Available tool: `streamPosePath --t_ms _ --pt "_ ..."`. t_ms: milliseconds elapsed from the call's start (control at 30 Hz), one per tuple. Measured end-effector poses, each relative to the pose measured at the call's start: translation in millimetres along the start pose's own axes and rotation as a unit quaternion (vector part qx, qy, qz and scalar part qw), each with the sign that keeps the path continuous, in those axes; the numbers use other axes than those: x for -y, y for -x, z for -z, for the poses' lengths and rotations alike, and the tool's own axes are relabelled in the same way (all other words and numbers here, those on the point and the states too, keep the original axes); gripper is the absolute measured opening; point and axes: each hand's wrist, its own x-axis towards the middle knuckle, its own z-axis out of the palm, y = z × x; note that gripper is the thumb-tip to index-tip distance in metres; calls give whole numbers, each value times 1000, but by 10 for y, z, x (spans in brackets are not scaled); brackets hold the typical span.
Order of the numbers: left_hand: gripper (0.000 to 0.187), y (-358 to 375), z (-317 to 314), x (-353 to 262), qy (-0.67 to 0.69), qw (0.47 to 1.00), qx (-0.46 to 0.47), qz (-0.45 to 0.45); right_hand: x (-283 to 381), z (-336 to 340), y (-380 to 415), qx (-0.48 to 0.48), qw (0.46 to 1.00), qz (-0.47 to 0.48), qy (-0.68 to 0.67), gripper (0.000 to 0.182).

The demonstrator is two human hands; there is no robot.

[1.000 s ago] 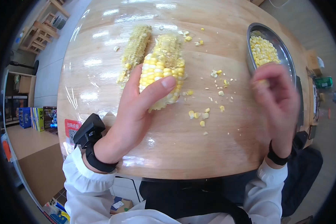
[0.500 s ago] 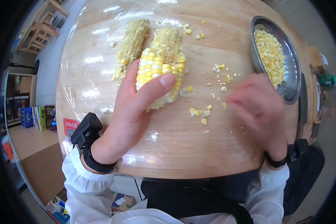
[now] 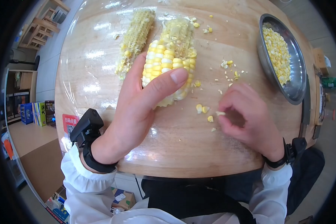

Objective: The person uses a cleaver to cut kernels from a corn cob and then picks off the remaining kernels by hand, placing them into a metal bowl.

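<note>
My left hand [image 3: 138, 100] is wrapped round a corn cob [image 3: 164, 61] that still bears yellow and white kernels, its thumb lying across them. Behind it lie a stripped cob [image 3: 179, 31] and, farther left, another stripped cob [image 3: 136, 35]. My right hand [image 3: 248, 119] hovers over the table right of the cob, fingers curled, with a small pale kernel piece [image 3: 220, 113] at the fingertips. Loose kernels [image 3: 202, 108] lie between my hands. At the right a metal bowl [image 3: 298, 76] holds many kernels [image 3: 278, 54].
The wooden table [image 3: 190, 149] has a rounded front edge. A dark long object [image 3: 305, 115] lies beside the bowl at the right. A red label [image 3: 69, 123] is at the table's left edge. Beyond are books [image 3: 39, 113] and a green can [image 3: 330, 82].
My right hand has moved slightly left and down, and a small piece now shows at its fingertips. The view has shifted a little; my left hand keeps its hold on the cob.
</note>
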Motion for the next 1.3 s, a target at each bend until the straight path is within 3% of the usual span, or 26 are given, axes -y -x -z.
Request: streamPosePath --t_ms 33,100,167,200,233,300,433,533,600,700,833,900,1033,1100,1167,1300 --pt "41 2 -3 -2 2 1000 -3 -2 15 19 12 0 1000 0 0 19" --pt "42 -2 7 14 -12 1000 -4 -8 39 63 48 27 980 -119 -154 12" --pt "43 -5 9 9 -25 1000 -7 -14 42 73 60 20 971 -156 -179 9" --pt "53 -5 10 -1 -50 999 8 -8 44 73 64 12 960 -193 -203 5" --pt "63 -4 10 -6 -75 997 22 -2 38 52 69 12 960 -193 -202 5" --pt "64 -1 4 3 -102 995 15 -12 27 1 81 -25 955 -165 -244 10" --pt "67 15 2 -2 -169 984 12 -56 63 61 61 5 968 -153 -199 6" --pt "54 -5 -5 27 -105 991 -7 -84 68 -5 -1 -12 981 -117 -154 8" --pt "54 -12 15 35 -110 990 -7 -84 123 -38 -43 48 990 -90 -95 15" --pt "54 -7 20 44 -116 990 -9 -83 97 -145 -50 11 999 -22 -26 17" --pt "54 -13 27 54 -123 989 -6 -87 112 -105 -58 25 999 -29 -10 17" --pt "54 -12 40 56 -129 987 -8 -91 153 -79 -57 -10 989 -107 -104 14" --pt "57 0 33 51 -167 981 -16 -102 129 -187 -65 -105 956 -163 -221 13" --pt "61 16 50 31 -229 967 -10 -114 155 -174 -87 -19 996 -56 -60 13" --pt "66 14 46 32 -289 949 -4 -124 148 -226 -85 -24 998 -40 -52 14" --pt "67 -21 65 97 -372 900 -18 -226 133 -216 -89 -7 999 -21 -26 17"
